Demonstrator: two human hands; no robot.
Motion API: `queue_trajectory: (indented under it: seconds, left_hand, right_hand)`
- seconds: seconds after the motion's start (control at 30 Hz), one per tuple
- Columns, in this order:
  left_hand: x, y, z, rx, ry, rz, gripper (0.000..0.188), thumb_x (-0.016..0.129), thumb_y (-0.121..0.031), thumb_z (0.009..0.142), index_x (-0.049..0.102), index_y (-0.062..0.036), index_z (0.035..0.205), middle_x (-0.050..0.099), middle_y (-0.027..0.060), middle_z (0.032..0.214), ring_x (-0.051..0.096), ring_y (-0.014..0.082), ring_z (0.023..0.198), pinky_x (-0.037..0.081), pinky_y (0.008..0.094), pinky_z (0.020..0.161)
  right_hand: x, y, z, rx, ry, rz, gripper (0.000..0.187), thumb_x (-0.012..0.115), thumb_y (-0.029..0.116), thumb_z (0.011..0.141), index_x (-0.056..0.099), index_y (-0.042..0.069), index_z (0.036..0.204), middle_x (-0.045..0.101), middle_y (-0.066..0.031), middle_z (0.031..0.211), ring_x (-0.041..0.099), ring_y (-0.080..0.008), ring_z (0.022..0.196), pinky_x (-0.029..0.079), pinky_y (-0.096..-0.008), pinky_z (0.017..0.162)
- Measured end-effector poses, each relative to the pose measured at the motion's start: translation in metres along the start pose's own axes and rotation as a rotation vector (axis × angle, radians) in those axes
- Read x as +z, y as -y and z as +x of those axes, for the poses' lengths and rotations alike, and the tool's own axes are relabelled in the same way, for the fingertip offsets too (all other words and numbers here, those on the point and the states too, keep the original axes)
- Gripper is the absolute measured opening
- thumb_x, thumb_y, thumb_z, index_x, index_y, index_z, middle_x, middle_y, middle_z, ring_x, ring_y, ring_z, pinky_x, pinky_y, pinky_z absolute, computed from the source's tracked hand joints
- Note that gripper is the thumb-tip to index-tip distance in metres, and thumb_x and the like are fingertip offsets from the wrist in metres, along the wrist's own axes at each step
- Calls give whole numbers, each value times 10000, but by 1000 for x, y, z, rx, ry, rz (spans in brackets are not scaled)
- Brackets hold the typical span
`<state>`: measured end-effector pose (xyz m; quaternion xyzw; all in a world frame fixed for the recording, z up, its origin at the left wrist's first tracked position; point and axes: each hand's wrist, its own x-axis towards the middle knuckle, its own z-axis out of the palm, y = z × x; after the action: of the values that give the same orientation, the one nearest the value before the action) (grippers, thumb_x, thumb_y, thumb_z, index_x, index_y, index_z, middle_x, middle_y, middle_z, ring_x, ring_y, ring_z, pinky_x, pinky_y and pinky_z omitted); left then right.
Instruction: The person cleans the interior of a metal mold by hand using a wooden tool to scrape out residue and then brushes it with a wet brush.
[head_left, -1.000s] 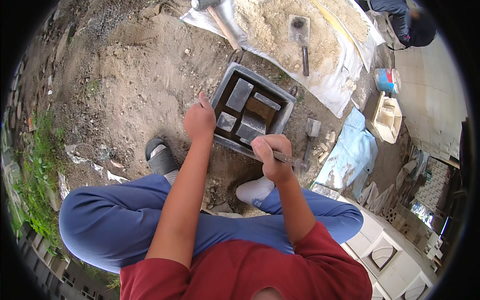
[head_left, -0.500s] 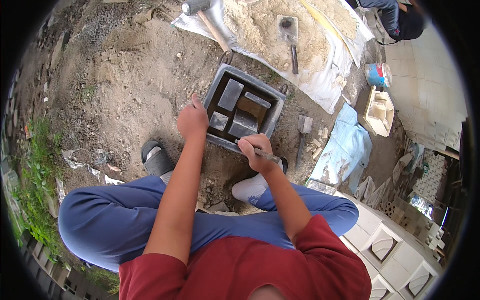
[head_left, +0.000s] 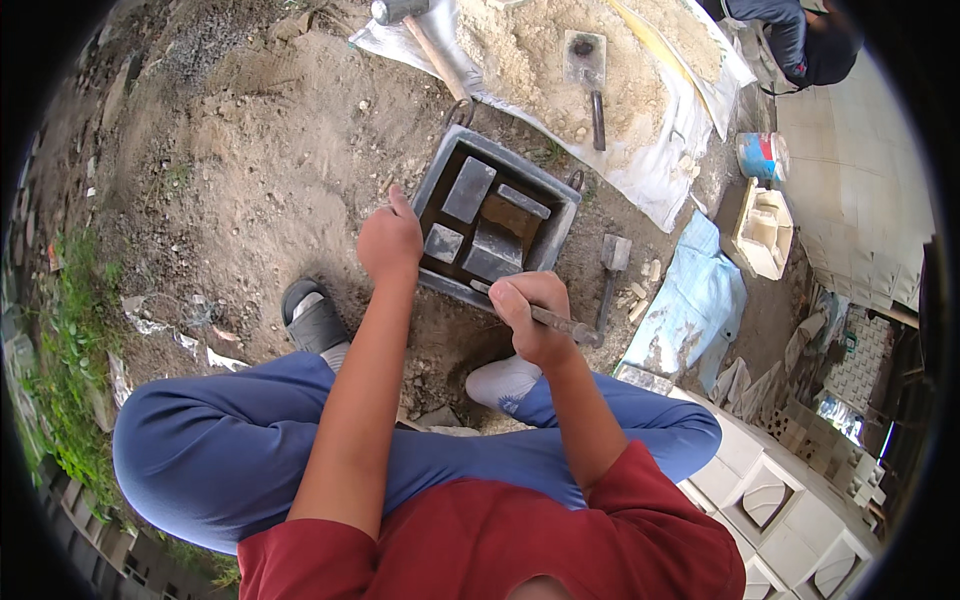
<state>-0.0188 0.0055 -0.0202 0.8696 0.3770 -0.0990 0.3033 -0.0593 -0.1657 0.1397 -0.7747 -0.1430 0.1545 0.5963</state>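
Observation:
A square grey metal block mould (head_left: 568,222) sits on the dirt in front of me, with several dark raised blocks (head_left: 469,189) inside. My right hand (head_left: 535,312) is closed round a short greyish rod (head_left: 568,326) at the mould's near edge. One end of the rod points at the mould and the other slants toward the lower right. Beside the mould's left wall, my left hand (head_left: 389,240) is closed with its thumb extended. Its fingertips are hidden, so whatever it grips, if anything, does not show.
Beyond the mould, a pale sand heap (head_left: 520,50) lies on a white sheet, with a flat trowel (head_left: 584,62) on it and a mallet (head_left: 432,55) at its left. A small hammer-like tool (head_left: 612,262), blue sacking (head_left: 683,300), a cream block (head_left: 764,232) and a bucket (head_left: 763,157) lie right. Another person (head_left: 800,40) is at upper right.
My right hand has shifted slightly right, and the rod's outer end now reaches further out. My left hand stays beside the mould. The whole view has moved a little.

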Motion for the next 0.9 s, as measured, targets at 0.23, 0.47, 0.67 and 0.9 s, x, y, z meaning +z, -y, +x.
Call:
queue_trajectory:
  seconds: [0.23, 0.47, 0.67, 0.9]
  left_hand:
    - [3, -3, -1, -6, 4, -47, 739, 312, -530, 1052, 768, 8, 831, 719, 275, 857, 702, 460, 838, 541, 546, 803]
    - [1, 0, 0, -8, 23, -28, 732, 308, -542, 1048, 771, 1, 880, 721, 275, 893, 699, 465, 873, 537, 546, 825]
    - [3, -1, 0, -29, 41, -52, 740, 301, -557, 1047, 772, -4, 903, 722, 277, 924, 697, 464, 903, 531, 552, 839]
    - [2, 2, 2, -14, -4, -40, 718, 351, -541, 1040, 760, 16, 841, 723, 269, 864, 711, 442, 841, 554, 530, 798]
  right_hand:
    - [0, -58, 3, 79, 41, -64, 376, 570, 167, 988, 453, -10, 678, 362, -125, 591, 361, -208, 526, 332, -388, 517]
    - [-21, -25, 2, -144, 221, 347, 790, 516, 796, 878, 336, 70, 625, 315, -8, 582, 307, -153, 511, 209, -328, 498]
    - [-5, -20, 1, -153, 210, 156, 855, 291, 875, 879, 294, 71, 588, 262, -31, 549, 293, -204, 456, 190, -335, 466]
    - [-17, 34, 5, -286, 140, 316, 813, 315, 804, 908, 289, 57, 590, 277, -36, 539, 291, -214, 433, 197, -335, 451]
